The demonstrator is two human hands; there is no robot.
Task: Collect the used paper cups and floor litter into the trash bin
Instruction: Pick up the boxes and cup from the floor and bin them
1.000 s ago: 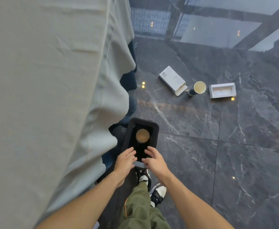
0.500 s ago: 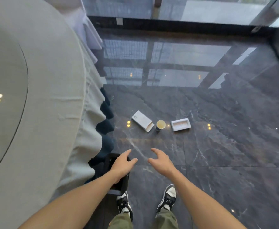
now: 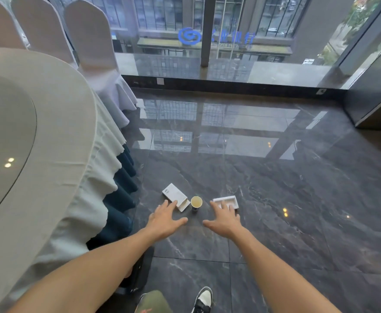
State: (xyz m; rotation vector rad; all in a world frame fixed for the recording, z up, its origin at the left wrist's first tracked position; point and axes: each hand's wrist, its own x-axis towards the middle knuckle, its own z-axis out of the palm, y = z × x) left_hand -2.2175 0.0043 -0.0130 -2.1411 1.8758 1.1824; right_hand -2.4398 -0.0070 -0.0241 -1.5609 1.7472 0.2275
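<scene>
We hold our left hand [image 3: 165, 219] and right hand [image 3: 224, 218] out, fingers spread, holding nothing. Farther off on the dark marble floor [image 3: 297, 199] a tan paper cup [image 3: 196, 203] stands between a flat white carton [image 3: 176, 197] on the left and a shallow white tray [image 3: 226, 201] on the right. The black trash bin [image 3: 141, 271] sits near, under our left forearm.

**Occlusions and cut-offs**

Trash bin [image 3: 139, 274] mostly hidden behind left forearm. Right hand [image 3: 224, 219] covers near edge of white tray [image 3: 229, 201]. Left hand [image 3: 165, 219] overlaps white box [image 3: 176, 196]. Bench [image 3: 38, 154] cropped left. Box print too small to read.
</scene>
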